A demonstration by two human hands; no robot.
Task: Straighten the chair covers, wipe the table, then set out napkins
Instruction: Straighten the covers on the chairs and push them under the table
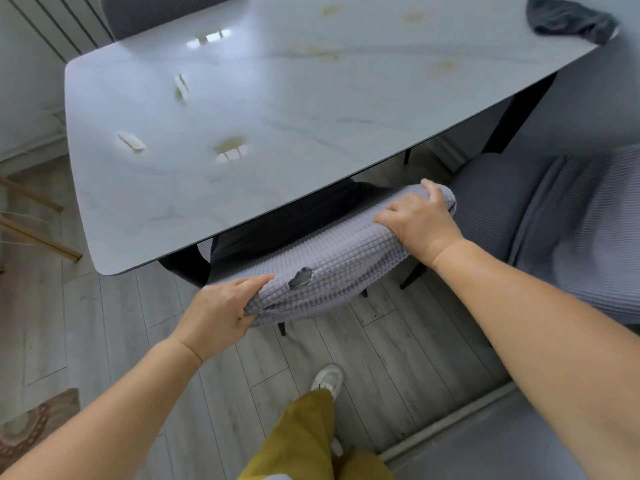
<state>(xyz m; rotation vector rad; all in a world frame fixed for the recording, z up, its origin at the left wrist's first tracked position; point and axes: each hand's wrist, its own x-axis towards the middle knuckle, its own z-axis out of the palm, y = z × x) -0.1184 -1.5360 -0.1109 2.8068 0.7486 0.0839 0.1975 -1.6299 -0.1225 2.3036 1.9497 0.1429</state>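
- While both hands grip the chair cover (346,251), L hand (221,306) clamps its near-left end, R hand (419,216) its far-right end.
- Torn hole (301,277) just beside L fingers.
- Table (277,116) beyond hands, stained.

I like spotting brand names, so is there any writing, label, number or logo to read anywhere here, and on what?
None: no readable text appears anywhere.
The chair cover, gripped by the left hand and right hand, shows only a waffle weave and a tear.
The table, dark cloth and white shoe show no lettering.

A cloth (571,19) lay on the table's (277,109) far right corner, while one chair (339,251) sat tucked under its near edge and another chair (554,216) stood right of it.
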